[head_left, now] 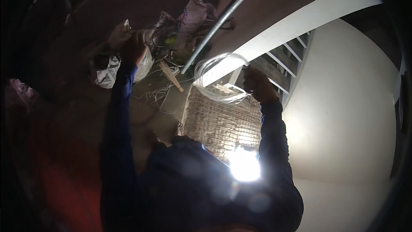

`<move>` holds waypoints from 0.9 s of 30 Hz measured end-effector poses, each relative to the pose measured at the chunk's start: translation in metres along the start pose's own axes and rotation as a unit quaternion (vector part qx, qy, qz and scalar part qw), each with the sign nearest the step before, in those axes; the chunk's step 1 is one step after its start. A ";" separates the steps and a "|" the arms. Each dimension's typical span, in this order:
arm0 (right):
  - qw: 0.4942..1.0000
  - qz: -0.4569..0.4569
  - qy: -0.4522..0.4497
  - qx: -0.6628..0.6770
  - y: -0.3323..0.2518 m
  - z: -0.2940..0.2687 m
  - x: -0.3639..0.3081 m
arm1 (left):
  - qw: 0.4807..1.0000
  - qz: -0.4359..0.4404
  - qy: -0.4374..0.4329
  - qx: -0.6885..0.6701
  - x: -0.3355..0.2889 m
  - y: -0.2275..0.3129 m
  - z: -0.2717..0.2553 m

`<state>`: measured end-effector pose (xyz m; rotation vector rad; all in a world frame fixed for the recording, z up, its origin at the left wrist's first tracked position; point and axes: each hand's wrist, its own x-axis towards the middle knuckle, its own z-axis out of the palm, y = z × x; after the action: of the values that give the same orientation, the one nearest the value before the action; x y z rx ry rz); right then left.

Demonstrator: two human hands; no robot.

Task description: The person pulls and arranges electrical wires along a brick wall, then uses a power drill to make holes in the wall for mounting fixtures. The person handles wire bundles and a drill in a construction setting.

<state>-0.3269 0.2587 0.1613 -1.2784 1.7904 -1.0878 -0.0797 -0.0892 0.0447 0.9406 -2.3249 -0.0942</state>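
Observation:
My right hand [256, 85] is raised at the middle right and grips a loose coil of thin pale wire [216, 77], which hangs to its left in several loops. My left hand [132, 45] is stretched up at the upper left with its fingers closed around a small pale object [126, 26]; what it is I cannot tell. Both arms wear dark blue sleeves. The coil hangs above a block of wire mesh [223, 122].
A grey pipe [223, 17] slants across the top. Crumpled bags [195, 15], scrap wires and wooden sticks [171, 75] lie on the dark floor. A white stair edge and railing [283, 60] stand at the right beside a pale wall. A bright light [244, 165] glares below.

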 end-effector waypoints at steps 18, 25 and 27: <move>0.976 0.116 0.107 0.150 0.086 -0.012 0.051 | 0.949 -0.228 0.159 -0.151 -0.081 -0.351 -0.252; 0.943 0.059 0.231 0.234 0.084 0.004 0.029 | 0.945 -0.269 0.096 0.160 -0.130 -0.438 -0.130; 0.950 0.073 0.254 0.166 0.086 0.006 0.028 | 0.962 -0.259 0.067 0.052 -0.134 -0.378 -0.106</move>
<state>-0.3640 0.2453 0.0798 -0.6881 1.9114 -1.6555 0.2845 -0.2667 -0.0471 1.5404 -1.9249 -0.1169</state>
